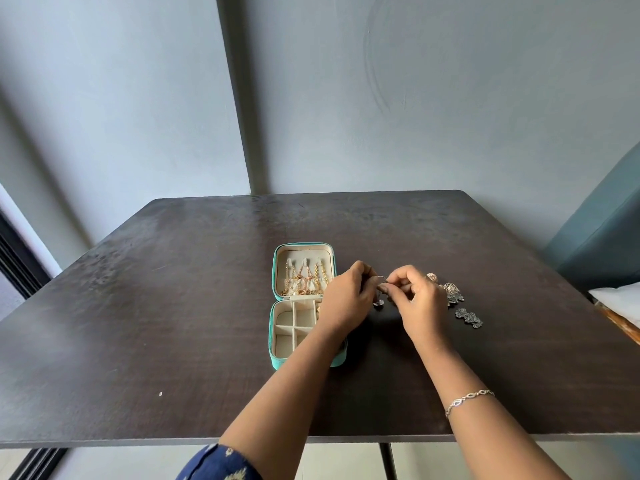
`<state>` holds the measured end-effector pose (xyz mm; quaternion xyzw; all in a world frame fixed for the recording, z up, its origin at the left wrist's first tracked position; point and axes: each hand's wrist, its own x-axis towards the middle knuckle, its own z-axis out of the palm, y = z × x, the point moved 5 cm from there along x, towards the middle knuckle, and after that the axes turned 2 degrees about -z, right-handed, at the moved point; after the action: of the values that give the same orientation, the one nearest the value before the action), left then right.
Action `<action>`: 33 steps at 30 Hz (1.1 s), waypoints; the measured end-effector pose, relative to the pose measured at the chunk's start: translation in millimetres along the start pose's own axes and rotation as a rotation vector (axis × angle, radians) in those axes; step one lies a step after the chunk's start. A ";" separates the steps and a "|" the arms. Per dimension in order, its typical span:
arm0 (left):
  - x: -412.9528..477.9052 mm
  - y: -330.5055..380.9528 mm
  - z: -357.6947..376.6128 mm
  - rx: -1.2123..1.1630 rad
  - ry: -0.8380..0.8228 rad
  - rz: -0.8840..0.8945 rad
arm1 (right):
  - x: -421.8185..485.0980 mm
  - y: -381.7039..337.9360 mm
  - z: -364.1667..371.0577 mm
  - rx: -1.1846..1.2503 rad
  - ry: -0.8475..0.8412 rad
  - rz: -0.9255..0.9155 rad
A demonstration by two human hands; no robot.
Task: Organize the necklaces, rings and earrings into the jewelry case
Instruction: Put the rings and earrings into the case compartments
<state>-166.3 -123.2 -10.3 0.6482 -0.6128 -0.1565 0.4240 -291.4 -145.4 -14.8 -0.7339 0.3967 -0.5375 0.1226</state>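
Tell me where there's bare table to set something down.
The table is bare left of the jewelry case and beyond it. Crowded right of the case: left hand and right hand pinch an earring beside loose earrings.

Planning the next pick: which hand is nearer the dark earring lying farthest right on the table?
Right. The right hand sits just left of the dark earring; the left hand is farther left, over the right edge of the jewelry case.

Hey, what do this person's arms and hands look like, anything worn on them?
Both forearms are bare. The left arm has a dark navy sleeve with a pale printed motif near the elbow. The right arm carries a thin silver bracelet of oval links near the wrist. Whether the fingers wear anything is too small to tell.
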 end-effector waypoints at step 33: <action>-0.5 0.9 -0.1 -0.018 -0.043 -0.005 | 1.4 4.5 8.9 0.043 -0.105 -0.010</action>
<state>-166.8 -122.6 -9.7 0.6426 -0.6186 -0.1767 0.4161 -285.4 -151.6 -20.1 -0.7604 0.3743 -0.5073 0.1563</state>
